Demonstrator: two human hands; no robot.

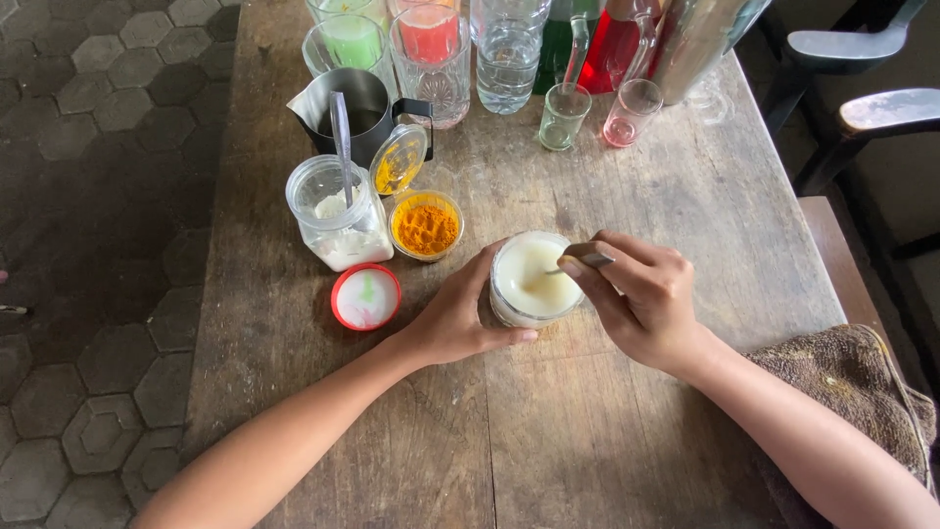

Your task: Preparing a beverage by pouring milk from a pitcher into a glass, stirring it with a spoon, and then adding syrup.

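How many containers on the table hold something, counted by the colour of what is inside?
White or cream: 2, the glass gripped by the left hand and the jar
Yellow-orange: 1, the small cup of powder
Green: 2, a glass and a bottle
Red: 2, a glass and a bottle
Total: 7

Left hand [458,318] steadies glass [530,279]; right hand [641,294] stirs.

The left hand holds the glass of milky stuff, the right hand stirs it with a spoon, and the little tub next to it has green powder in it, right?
Not quite: the head view shows the tub holds orange-yellow powder, not green. The left hand does hold the glass, and the right hand stirs with the spoon.
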